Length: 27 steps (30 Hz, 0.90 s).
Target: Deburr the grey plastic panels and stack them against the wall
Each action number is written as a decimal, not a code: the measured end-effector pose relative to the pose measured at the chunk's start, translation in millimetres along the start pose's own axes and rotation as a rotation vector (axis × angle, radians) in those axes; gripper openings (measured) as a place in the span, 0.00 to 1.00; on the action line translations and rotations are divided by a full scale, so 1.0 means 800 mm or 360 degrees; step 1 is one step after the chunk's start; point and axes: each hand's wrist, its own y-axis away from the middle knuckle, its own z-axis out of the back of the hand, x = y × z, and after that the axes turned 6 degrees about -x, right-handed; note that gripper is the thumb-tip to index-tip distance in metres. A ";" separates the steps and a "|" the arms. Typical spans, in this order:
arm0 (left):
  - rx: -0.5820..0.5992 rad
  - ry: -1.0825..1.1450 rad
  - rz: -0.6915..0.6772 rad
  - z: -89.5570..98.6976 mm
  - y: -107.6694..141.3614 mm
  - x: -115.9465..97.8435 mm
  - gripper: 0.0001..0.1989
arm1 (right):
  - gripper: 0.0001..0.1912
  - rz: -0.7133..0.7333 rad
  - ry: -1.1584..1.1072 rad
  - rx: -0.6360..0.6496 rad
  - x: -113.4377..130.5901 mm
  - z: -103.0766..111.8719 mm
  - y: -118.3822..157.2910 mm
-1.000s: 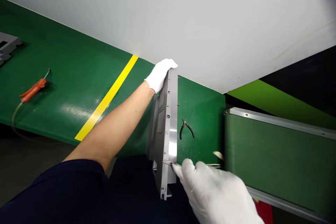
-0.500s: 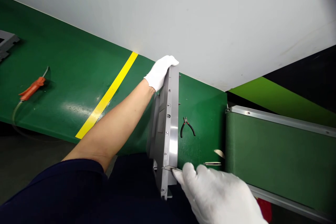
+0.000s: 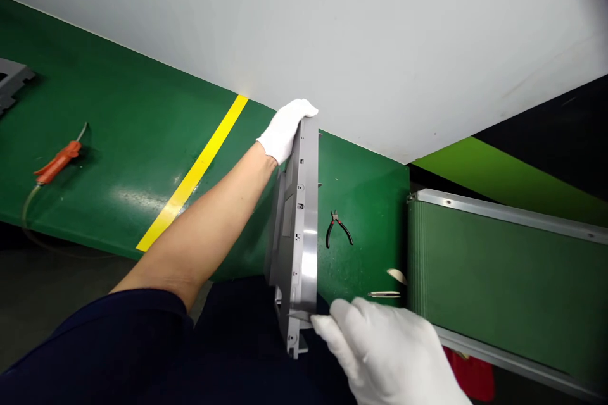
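A grey plastic housing panel [image 3: 310,221] stands on its edge on the green bench, its near end close to my body. My left hand [image 3: 286,130], in a white glove, is closed around the panel's far end. In my white-gloved right hand [image 3: 387,345], the fingers are pinched on a knife with a thin pointed blade [image 3: 300,316]; its handle is hidden by the glove. The blade lies across the panel's narrow side near the close end. Small slots and clips run along that side.
Black-handled cutting pliers [image 3: 338,229] lie right of the panel, with tweezers [image 3: 384,295] nearer me. A green conveyor belt [image 3: 503,285] adjoins the bench at right. An orange air gun [image 3: 59,161] with a hose rests beyond the yellow stripe [image 3: 194,171]. A white wall borders the back.
The blade in my right hand has moved slightly toward me along the panel's edge. My left hand and the panel have shifted a little left in view.
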 end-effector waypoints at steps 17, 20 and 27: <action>0.0042 0.0106 -0.0193 0.014 -0.014 0.011 0.14 | 0.23 -0.1001 -0.1250 0.0258 -0.025 -0.013 -0.068; 0.0035 0.0133 -0.0076 0.016 -0.014 0.008 0.16 | 0.25 -0.0831 -0.1247 0.0132 -0.066 -0.010 -0.111; 0.0054 0.0177 0.0091 0.018 -0.022 0.012 0.21 | 0.28 -0.0514 -0.0565 0.0047 -0.125 -0.023 -0.246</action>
